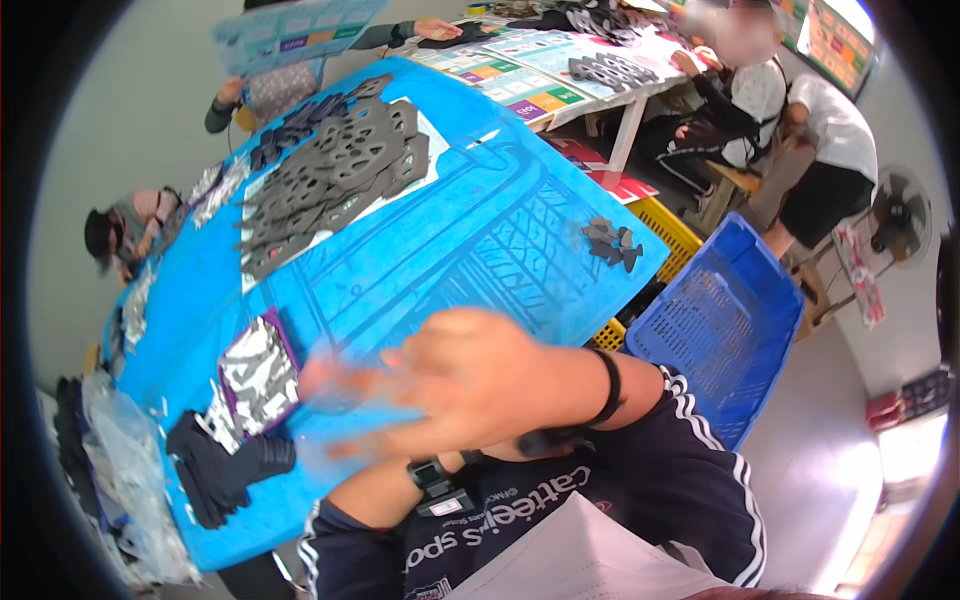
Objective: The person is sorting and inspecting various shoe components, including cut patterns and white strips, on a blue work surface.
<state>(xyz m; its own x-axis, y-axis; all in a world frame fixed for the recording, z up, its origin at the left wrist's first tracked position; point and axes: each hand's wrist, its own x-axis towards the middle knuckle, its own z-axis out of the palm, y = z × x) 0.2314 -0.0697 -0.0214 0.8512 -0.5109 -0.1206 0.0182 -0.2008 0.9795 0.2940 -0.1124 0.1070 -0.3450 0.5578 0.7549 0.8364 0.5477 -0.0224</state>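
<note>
My right hand (465,365), with a black band at its wrist, reaches leftward over the blue table (400,270). Its fingers are blurred but spread apart, and I see nothing in them. My left hand (505,447), beyond a dark wrist device (440,490), crosses under my right arm close to my chest. The fingers of that hand are hidden, and a black thing (550,440) shows beside it, too unclear to name. Left of my right fingertips lies a purple-edged tray (292,350) with white and grey pieces. Dark flat pieces (225,470) are piled below the tray.
Grey cut-out sheets (340,165) are stacked farther up the table. Small grey scraps (612,243) lie near its right corner. A blue plastic crate (715,320) stands to my right, beside a yellow crate (665,235). Several people work around; one holds a printed sheet (290,40).
</note>
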